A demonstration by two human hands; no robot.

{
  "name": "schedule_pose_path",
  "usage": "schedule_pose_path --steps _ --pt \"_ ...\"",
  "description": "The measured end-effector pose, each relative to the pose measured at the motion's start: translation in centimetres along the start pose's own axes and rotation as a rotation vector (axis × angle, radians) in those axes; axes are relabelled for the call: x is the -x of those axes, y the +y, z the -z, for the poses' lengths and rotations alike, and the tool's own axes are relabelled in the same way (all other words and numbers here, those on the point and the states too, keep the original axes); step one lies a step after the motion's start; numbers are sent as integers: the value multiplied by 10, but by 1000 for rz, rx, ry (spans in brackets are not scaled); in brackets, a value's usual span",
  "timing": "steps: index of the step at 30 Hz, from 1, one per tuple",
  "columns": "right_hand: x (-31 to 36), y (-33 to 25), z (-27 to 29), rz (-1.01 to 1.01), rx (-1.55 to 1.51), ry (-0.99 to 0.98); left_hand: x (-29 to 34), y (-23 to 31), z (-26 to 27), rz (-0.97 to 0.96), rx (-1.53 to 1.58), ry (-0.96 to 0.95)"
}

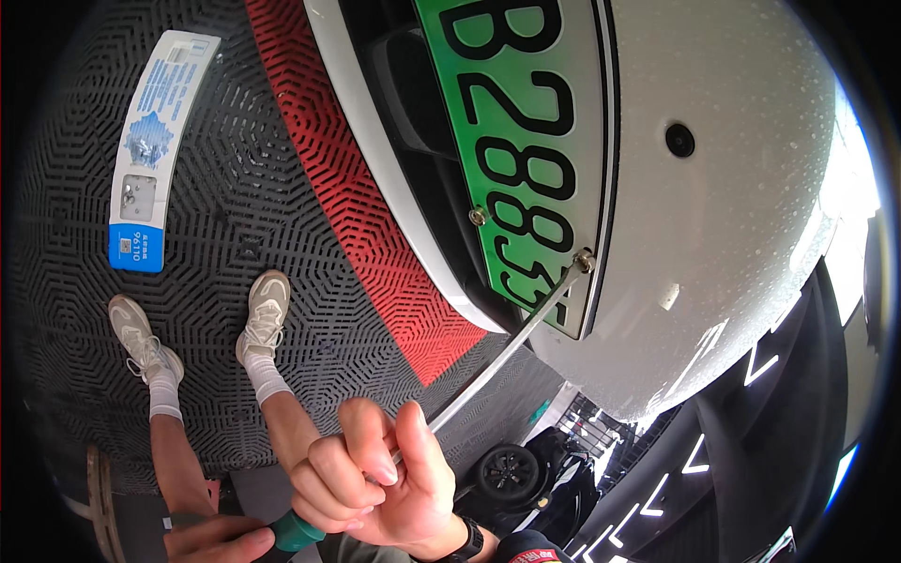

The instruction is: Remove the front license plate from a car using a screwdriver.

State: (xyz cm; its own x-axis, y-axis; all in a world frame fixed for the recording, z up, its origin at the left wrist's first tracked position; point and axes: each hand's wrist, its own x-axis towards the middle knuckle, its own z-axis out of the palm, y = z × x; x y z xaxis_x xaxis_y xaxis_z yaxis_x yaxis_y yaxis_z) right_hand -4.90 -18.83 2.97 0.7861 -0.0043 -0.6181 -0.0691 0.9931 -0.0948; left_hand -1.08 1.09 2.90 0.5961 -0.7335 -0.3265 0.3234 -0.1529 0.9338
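Note:
A long screwdriver runs up and right from my hands, its tip at a screw near the edge of a green licence plate. My left hand is closed on the green handle at the lower edge. My right hand, with a dark watch on its wrist, has its fingers curled round the shaft just above the handle. A second screw sits at the plate's opposite edge. The plate lies against a white car speckled with water drops. Much of the handle is hidden by my fingers.
On the black slotted floor lies a long white and blue package with small metal parts in its window. A red floor strip runs beside the car. My feet in light shoes stand below. A dark car's wheel shows behind.

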Motion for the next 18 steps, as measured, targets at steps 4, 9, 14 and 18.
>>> schedule_pose_path --steps 4,9,14,18 --pt "0 2 0 3 -10 -17 3 -1 5 132 125 -36" --pt "3 3 -7 2 -5 13 9 -5 3 280 480 -84" --pt "5 4 -6 43 -96 -27 4 -6 -1 619 1250 -140" --pt "3 4 -8 45 -86 8 2 -8 3 717 1380 -148"
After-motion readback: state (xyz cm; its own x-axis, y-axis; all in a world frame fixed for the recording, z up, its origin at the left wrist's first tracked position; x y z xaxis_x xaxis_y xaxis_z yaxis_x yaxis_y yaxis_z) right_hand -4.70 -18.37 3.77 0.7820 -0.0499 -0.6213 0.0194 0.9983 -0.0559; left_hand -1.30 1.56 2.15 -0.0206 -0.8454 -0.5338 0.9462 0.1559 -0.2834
